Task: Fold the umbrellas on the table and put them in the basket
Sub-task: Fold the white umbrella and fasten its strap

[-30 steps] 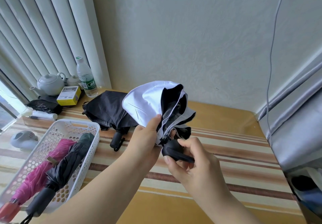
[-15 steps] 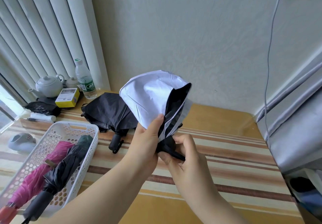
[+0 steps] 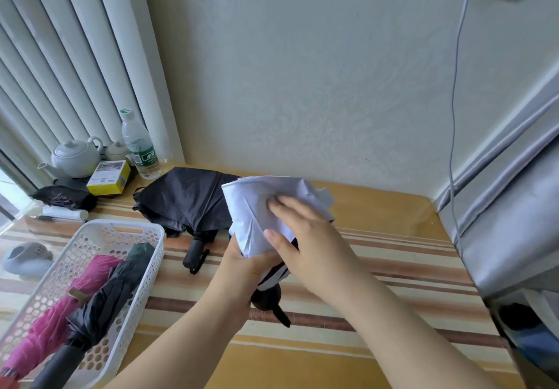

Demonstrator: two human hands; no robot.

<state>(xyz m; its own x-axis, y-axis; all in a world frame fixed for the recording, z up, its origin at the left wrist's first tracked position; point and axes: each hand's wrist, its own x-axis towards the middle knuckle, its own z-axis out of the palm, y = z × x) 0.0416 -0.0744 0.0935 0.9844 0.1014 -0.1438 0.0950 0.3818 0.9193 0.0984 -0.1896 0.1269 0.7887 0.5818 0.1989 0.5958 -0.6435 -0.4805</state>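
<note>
A white umbrella [image 3: 257, 207] with a black lining and a black handle is held above the table's middle. My left hand [image 3: 242, 270] grips its lower canopy just above the handle. My right hand [image 3: 305, 237] lies on the white fabric with fingers spread flat, pressing the folds down. Behind it a black umbrella [image 3: 184, 198] lies loosely collapsed on the table, its handle pointing toward me. At the left a white perforated basket [image 3: 99, 237] holds a pink folded umbrella [image 3: 57, 313] and a dark folded umbrella [image 3: 112, 291].
At the back left stand a white teapot [image 3: 75, 158], a water bottle [image 3: 139, 146] and a yellow box [image 3: 109, 176]. A grey upholstered surface [image 3: 508, 237] borders the striped table [image 3: 363, 267] on the right. A cable [image 3: 453, 101] hangs down the wall.
My right hand left the black handle and moved up onto the white canopy, flattening it. The umbrella tipped lower and away from me; my left hand keeps its grip.
</note>
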